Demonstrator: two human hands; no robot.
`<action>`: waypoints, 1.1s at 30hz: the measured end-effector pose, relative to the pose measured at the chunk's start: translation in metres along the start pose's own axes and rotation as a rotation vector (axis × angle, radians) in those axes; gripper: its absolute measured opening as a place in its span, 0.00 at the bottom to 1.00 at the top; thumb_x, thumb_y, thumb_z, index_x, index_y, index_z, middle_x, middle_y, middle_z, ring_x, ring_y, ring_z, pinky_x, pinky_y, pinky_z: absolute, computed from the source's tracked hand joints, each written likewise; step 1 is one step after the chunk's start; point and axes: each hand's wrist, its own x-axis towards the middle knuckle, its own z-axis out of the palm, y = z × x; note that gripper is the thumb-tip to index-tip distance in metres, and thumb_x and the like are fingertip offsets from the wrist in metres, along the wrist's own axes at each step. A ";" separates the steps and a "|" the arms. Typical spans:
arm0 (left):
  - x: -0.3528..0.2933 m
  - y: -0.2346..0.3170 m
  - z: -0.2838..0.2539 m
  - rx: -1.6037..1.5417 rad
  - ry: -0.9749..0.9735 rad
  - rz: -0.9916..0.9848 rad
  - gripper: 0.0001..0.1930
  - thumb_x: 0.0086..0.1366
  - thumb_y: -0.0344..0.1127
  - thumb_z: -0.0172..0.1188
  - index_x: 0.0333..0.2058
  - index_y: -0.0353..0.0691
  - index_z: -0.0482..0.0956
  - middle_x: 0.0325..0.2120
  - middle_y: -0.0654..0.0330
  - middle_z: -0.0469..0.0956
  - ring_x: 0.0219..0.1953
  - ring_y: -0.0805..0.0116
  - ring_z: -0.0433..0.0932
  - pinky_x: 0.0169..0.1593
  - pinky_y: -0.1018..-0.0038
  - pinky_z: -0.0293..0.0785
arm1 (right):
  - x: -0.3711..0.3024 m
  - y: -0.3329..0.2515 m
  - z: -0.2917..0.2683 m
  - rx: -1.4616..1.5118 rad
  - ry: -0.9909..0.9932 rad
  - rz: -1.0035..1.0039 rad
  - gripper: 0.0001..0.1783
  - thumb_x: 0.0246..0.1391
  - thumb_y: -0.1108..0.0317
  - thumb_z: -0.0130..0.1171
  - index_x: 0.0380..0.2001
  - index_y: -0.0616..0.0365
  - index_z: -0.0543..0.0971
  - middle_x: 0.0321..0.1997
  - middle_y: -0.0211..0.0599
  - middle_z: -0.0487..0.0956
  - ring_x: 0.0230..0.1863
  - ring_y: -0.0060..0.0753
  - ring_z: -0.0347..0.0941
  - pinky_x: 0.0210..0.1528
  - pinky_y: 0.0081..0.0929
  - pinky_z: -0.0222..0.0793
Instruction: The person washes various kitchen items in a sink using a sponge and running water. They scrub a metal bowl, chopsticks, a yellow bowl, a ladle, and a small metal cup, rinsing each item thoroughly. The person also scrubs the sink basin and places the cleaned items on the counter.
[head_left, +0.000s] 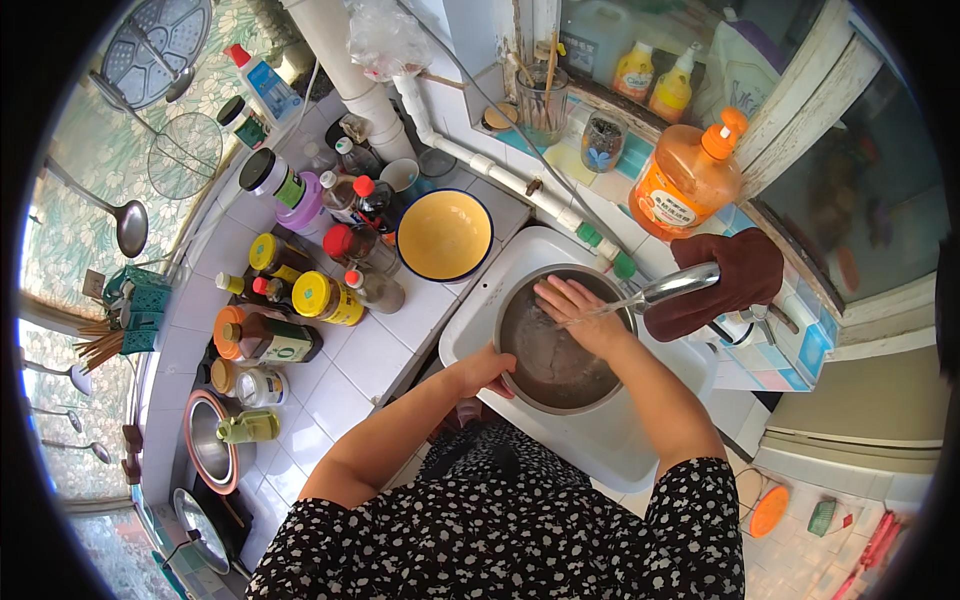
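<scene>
A round grey metal pot (548, 405) with cloudy water in it stands in the white sink (645, 430). My left hand (484, 372) grips its near left rim, thumb over the edge and fingers curled outside. My right hand (584, 318) is held over the pot's far right part, fingers stretched out and slightly apart, holding nothing. A stream of water from the metal faucet (682, 284) runs onto the back of that hand. Whether its fingertips touch the pot's inner wall, I cannot tell.
A dark red cloth (725, 280) drapes over the faucet. An orange pump bottle (685, 185) stands on the ledge behind. Left of the sink, a yellow enamel bowl (445, 235) and several bottles and jars crowd the tiled counter (375, 350). A white pipe (490, 172) runs along the wall.
</scene>
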 end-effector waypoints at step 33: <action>0.081 -0.025 0.030 0.889 0.019 0.601 0.21 0.60 0.53 0.56 0.39 0.39 0.74 0.30 0.59 0.74 0.40 0.63 0.72 0.46 0.70 0.67 | -0.061 0.025 -0.049 1.185 -0.807 0.418 0.25 0.37 0.62 0.66 0.42 0.61 0.76 0.38 0.39 0.77 0.39 0.31 0.73 0.43 0.25 0.68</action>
